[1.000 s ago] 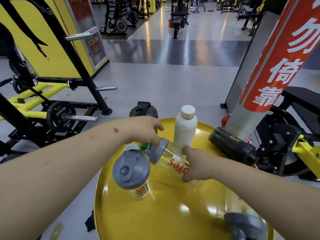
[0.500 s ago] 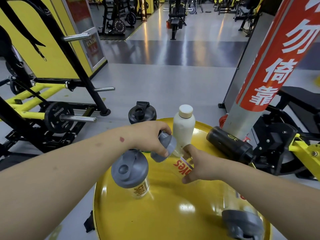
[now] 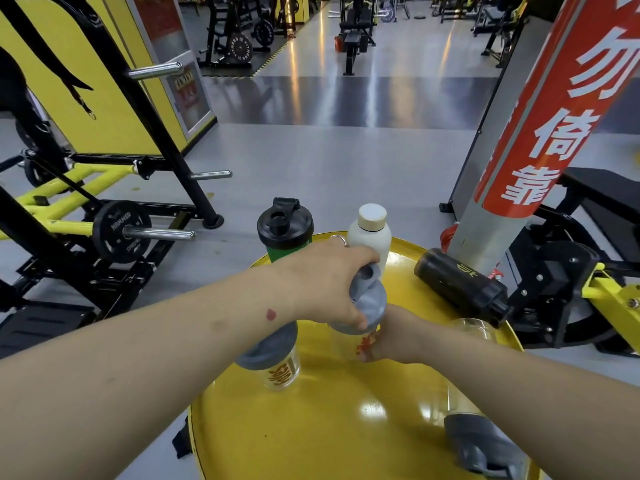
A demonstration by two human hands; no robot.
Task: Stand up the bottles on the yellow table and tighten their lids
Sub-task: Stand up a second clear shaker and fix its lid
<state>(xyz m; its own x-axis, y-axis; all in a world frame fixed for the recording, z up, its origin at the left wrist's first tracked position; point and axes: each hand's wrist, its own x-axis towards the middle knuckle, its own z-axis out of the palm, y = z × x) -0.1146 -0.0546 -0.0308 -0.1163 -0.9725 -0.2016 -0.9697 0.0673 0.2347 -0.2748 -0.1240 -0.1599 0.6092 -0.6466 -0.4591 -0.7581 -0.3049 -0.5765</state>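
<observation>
**Head view: lid gripped from above, bottle braced below**

Left hand fingers close over the grey lid to twist it; right hand wraps the clear shaker bottle, steadying it upright on the yellow table. Black bottle lies toppled nearby.

Grey-lidded shaker cut off by bottom edge.
</observation>
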